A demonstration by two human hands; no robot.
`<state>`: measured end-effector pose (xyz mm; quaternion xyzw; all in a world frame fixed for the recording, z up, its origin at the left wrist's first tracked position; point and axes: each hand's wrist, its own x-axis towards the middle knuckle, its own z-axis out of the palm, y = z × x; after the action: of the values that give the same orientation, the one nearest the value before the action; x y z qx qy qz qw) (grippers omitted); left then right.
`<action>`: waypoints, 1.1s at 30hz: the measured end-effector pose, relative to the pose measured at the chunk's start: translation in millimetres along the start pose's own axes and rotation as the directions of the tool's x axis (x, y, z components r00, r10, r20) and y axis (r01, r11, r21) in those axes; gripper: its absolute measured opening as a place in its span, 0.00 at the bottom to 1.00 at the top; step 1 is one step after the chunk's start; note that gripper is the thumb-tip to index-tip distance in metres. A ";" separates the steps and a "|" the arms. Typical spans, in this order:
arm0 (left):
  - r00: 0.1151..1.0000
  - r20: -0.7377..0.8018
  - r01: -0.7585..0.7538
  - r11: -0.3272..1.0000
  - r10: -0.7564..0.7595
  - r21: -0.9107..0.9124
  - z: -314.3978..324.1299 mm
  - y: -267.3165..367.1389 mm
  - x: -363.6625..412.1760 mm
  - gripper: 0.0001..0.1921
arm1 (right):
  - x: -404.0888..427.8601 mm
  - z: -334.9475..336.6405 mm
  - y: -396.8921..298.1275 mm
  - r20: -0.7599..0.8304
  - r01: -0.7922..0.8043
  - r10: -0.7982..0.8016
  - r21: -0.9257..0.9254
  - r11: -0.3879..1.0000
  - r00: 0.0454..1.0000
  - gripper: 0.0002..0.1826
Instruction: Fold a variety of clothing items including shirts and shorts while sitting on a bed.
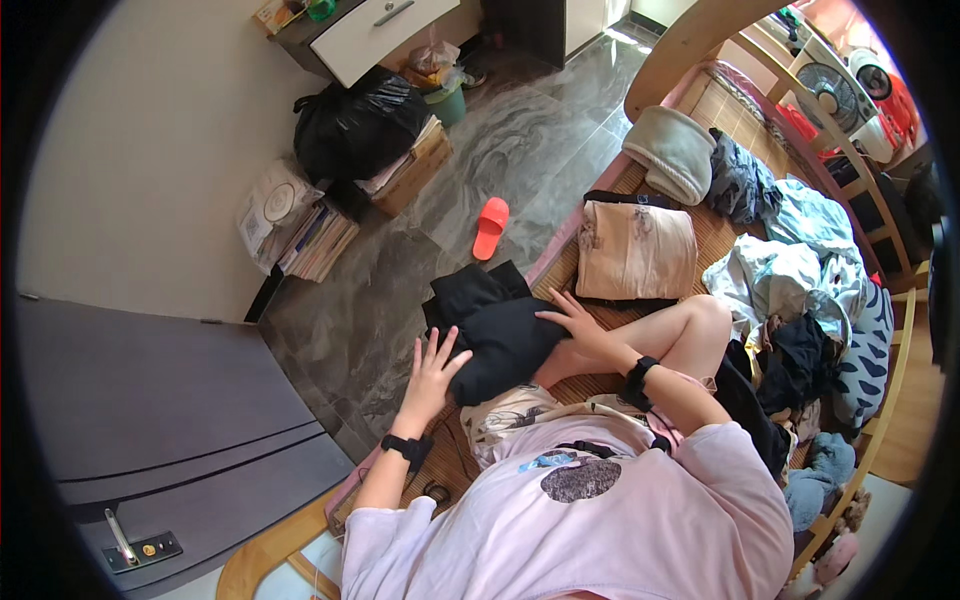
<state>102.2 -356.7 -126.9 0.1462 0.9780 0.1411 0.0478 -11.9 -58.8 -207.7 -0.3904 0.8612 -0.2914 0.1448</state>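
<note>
A black folded garment [506, 349] lies across my lap, its far end made of several folded layers. My left hand [429, 379] rests against its left edge with the fingers spread. On the opposite side, my right hand [581, 324] touches the top of the cloth, its fingers also apart. Neither hand visibly pinches the fabric. Just beyond my right hand, a folded beige garment [636, 251] sits on dark folded cloth [630, 301] on the bamboo mat [712, 225]. My bent bare leg [667, 330] lies between them and me.
Rumpled light-blue and white clothes [787, 277], a dark garment [799, 360] and a grey one [742, 180] are heaped at right. A rolled pale blanket [670, 154] lies farther off. Wooden bed rails [892, 360] edge the mat. On the tiled floor [517, 142] lies a coral slipper [491, 229].
</note>
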 end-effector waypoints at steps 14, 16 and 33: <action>0.910 -0.389 -0.038 0.904 -0.145 -0.427 -90.8 -10.9 57.9 0.22 | 83.6 -97.6 -39.1 -0.203 0.086 0.191 0.868 0.489 0.960 0.24; 0.925 -0.366 -0.050 0.921 -0.104 -0.387 -95.1 16.0 36.4 0.20 | 54.6 -98.7 -37.1 -0.195 0.095 0.117 0.816 0.571 0.974 0.23; 0.951 -0.155 0.143 0.822 -0.269 -0.551 22.5 27.5 -43.6 0.18 | -8.4 -13.4 9.8 0.146 -0.268 0.273 0.831 0.487 0.951 0.16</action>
<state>154.3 -338.6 -138.2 0.0032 0.9090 0.4167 -0.0098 -18.5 -42.1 -202.9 -0.1309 0.6640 -0.6444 0.3559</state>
